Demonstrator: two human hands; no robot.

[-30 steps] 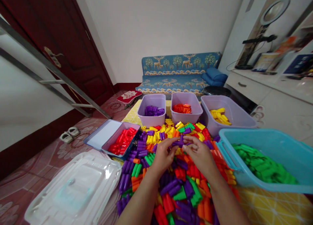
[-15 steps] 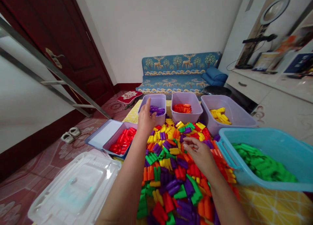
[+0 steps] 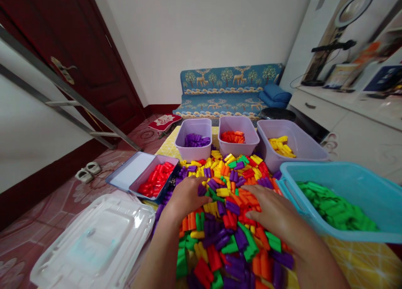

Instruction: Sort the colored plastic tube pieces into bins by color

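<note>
Sorting by colour at a mixed heap [image 3: 230, 220] of plastic pieces, seen from the wearer's head; all places are given relative to the heap. The heap spreads over a tabletop [image 3: 361, 257] covered in yellow patterned cloth. The left hand [image 3: 187, 199] reaches over its left part, fingers parted, a purple piece [image 3: 202, 190] showing between them; whether they touch it cannot be told. The right hand [image 3: 270, 205] lies low over its right part, fingers spread above orange pieces [image 3: 249, 198] and apparently gripping nothing.

Beyond the heap, left to right, stand three lilac bins: a purple-filled bin [image 3: 194, 153], an orange-filled bin [image 3: 238, 150] and a yellow-filled bin [image 3: 274, 156]. Right of the heap is a turquoise bin [image 3: 354, 184] with green pieces [image 3: 339, 209]; left of it, a flat case [image 3: 132, 169] with its lid folded back and red pieces [image 3: 156, 180] inside. A clear lid [image 3: 97, 238] lies nearer the wearer on that same side.

The step in hand appears to be selecting pieces from the heap. The next move would call for closing the fingers on pieces of one colour without dragging neighbours along.
</note>
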